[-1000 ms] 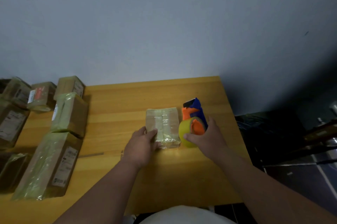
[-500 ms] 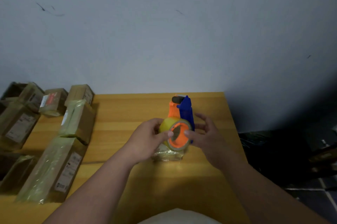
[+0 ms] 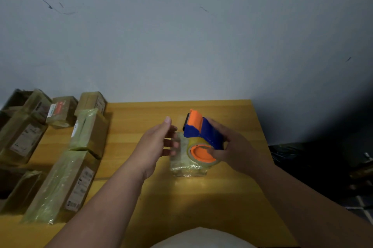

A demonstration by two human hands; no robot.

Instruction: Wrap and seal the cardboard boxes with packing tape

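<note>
Small taped box [image 3: 186, 165] lies on the wooden table [image 3: 232, 203] at frame centre, between the two hands and partly under them. Right hand [image 3: 235, 152] grips a blue and orange tape dispenser [image 3: 201, 136] just above the box, thumb on the orange hub of the yellowish tape roll. Left hand [image 3: 156, 144] hovers at the box's left edge, fingers straight and spread, holding nothing; contact with the box cannot be told. Stack of wrapped boxes [image 3: 60, 183] fills the left of the frame, well apart from the hands. Several carry white labels; the print is too small to read. One label at upper left shows an orange-red patch.
</note>
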